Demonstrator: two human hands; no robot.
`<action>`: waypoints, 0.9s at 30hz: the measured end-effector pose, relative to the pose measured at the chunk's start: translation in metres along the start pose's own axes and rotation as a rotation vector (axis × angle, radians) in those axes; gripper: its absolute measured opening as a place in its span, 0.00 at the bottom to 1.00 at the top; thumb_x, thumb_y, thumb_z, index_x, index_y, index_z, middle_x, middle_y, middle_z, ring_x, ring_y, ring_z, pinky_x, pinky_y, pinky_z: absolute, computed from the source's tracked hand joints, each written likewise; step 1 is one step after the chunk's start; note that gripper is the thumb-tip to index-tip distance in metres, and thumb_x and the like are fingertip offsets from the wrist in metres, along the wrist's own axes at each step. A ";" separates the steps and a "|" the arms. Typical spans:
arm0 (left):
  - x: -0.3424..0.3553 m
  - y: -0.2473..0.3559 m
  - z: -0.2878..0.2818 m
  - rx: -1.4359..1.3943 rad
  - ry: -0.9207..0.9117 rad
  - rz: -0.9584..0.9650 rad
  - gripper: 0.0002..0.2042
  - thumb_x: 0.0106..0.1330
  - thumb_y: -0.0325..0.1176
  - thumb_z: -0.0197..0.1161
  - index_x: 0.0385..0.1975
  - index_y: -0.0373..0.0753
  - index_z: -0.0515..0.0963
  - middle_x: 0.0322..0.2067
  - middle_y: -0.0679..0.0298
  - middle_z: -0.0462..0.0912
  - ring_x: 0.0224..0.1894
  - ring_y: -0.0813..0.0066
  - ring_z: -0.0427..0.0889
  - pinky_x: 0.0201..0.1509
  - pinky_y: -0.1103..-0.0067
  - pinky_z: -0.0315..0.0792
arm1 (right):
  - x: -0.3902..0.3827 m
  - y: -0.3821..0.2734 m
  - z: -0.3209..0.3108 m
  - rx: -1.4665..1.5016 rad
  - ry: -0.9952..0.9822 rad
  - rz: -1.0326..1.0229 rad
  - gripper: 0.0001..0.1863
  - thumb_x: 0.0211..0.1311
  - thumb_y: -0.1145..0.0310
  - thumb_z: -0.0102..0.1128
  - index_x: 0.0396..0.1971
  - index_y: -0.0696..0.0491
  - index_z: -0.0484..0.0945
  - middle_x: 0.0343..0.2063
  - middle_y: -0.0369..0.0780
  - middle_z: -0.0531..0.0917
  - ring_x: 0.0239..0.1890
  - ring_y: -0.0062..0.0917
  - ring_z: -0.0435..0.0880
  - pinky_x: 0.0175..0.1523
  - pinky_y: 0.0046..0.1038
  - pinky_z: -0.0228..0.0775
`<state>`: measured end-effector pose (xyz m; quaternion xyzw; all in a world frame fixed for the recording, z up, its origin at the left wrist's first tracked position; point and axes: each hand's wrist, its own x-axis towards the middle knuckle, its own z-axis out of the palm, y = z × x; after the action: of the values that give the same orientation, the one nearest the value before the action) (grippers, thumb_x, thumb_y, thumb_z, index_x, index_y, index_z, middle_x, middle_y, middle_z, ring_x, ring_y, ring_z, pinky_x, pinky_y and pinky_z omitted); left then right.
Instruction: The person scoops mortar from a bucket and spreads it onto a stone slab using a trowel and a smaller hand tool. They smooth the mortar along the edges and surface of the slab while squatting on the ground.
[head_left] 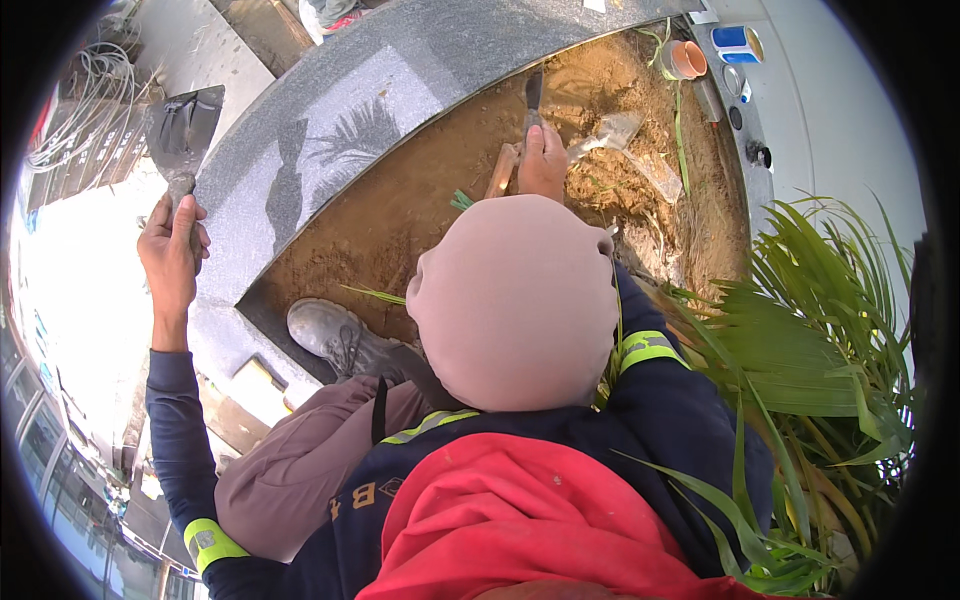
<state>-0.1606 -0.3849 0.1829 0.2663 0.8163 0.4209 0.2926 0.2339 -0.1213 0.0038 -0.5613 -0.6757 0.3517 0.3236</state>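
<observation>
My left hand [176, 243] is closed round the handle of a wide, grimy trowel [184, 135], held up at the left over the pale ground beside a grey granite slab [380, 130]. My right hand [543, 163] grips a narrow-bladed hand tool [533, 92] that points into brown soil [380, 245] inside the slab's edge. A wooden piece [500, 175] lies beside that hand. Pale scraps [622, 140] rest on the soil to its right. My bent knee [512, 305] hides most of my right forearm.
Palm fronds [810, 360] crowd the right side. Orange pots [685, 60], a blue-labelled can [737, 44] and small items line the white wall's base. My grey shoe [330, 335] stands in the soil's corner. Cables [90, 100] hang at upper left. Another person's foot [335, 18] shows at the top.
</observation>
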 end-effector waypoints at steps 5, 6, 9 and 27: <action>-0.003 -0.010 -0.003 -0.031 0.034 0.005 0.16 0.77 0.42 0.59 0.37 0.32 0.79 0.17 0.67 0.74 0.16 0.87 0.68 0.19 0.86 0.64 | 0.025 -0.044 -0.025 0.570 -0.214 0.409 0.18 0.79 0.58 0.46 0.42 0.59 0.76 0.38 0.43 0.81 0.28 0.21 0.81 0.29 0.25 0.73; -0.001 -0.012 -0.006 -0.030 0.020 0.004 0.16 0.77 0.42 0.60 0.37 0.32 0.79 0.17 0.67 0.74 0.16 0.87 0.69 0.19 0.86 0.64 | 0.018 -0.051 -0.019 0.717 -0.220 0.470 0.18 0.79 0.58 0.48 0.44 0.60 0.74 0.38 0.43 0.81 0.29 0.22 0.81 0.29 0.25 0.74; 0.000 -0.007 -0.002 -0.038 0.021 0.009 0.16 0.77 0.42 0.59 0.37 0.32 0.79 0.17 0.67 0.75 0.16 0.87 0.69 0.19 0.86 0.64 | -0.010 -0.044 0.014 0.864 -0.297 0.583 0.19 0.78 0.57 0.50 0.49 0.61 0.70 0.39 0.43 0.80 0.31 0.25 0.83 0.33 0.28 0.79; -0.003 -0.008 -0.003 0.026 0.005 -0.012 0.16 0.77 0.43 0.59 0.35 0.34 0.78 0.16 0.68 0.75 0.15 0.87 0.69 0.18 0.87 0.62 | 0.003 -0.050 0.059 1.125 -0.286 0.729 0.13 0.80 0.63 0.48 0.51 0.57 0.65 0.43 0.42 0.76 0.41 0.30 0.80 0.43 0.39 0.79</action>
<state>-0.1621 -0.3929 0.1783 0.2639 0.8240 0.4094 0.2896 0.1578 -0.1314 0.0132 -0.4473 -0.1944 0.8064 0.3344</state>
